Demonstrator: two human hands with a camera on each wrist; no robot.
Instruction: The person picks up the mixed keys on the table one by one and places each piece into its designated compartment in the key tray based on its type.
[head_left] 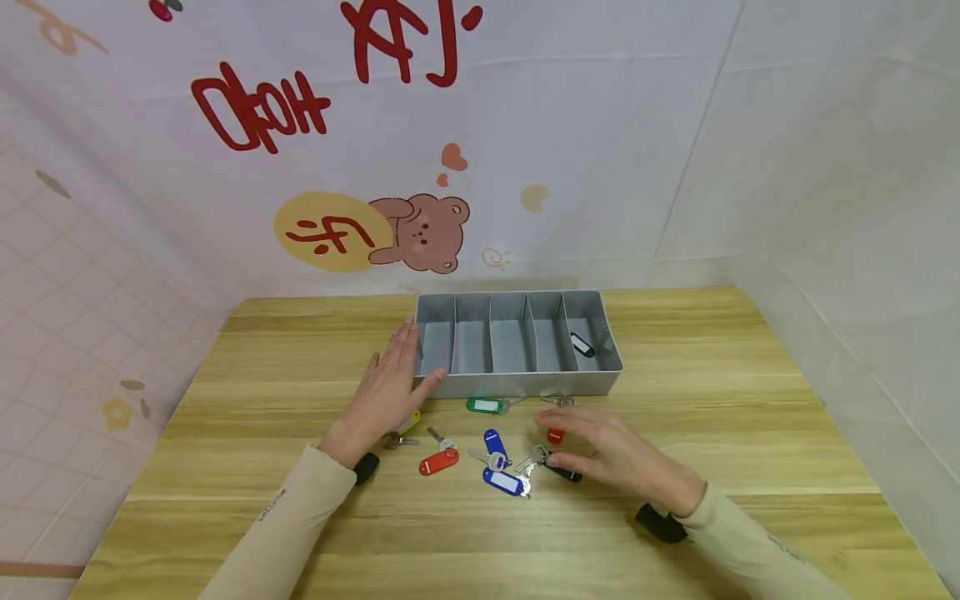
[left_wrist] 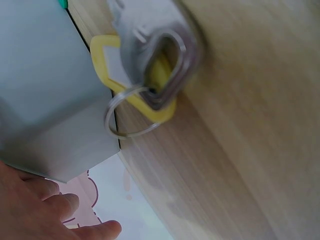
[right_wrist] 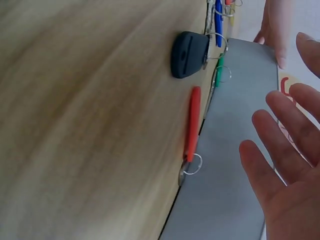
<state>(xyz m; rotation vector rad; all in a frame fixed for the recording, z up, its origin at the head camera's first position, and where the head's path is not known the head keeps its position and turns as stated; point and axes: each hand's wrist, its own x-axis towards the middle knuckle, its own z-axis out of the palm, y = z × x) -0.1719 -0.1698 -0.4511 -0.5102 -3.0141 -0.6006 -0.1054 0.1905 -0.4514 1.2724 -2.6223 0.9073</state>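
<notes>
My left hand (head_left: pixel 386 396) rests with straight fingers against the left end of a grey tray (head_left: pixel 517 384) divided into compartments. A yellow key tag (left_wrist: pixel 102 62) with a key lies below that hand. My right hand (head_left: pixel 611 446) hovers over the table with its fingers spread and nothing in them. Beneath it are a red key tag (head_left: pixel 555 436) and a black key tag (head_left: pixel 564 468) with keys. In the tray's rightmost compartment lies another black key tag (head_left: pixel 582 345), its key leaning on the wall.
On the wooden table (head_left: pixel 675 550), a green key tag (head_left: pixel 485 406) lies by the tray's front. Farther left are a red key tag (head_left: pixel 438 462) and blue key tags (head_left: pixel 502 481) with keys. A printed cloth (head_left: pixel 600 125) hangs behind the table.
</notes>
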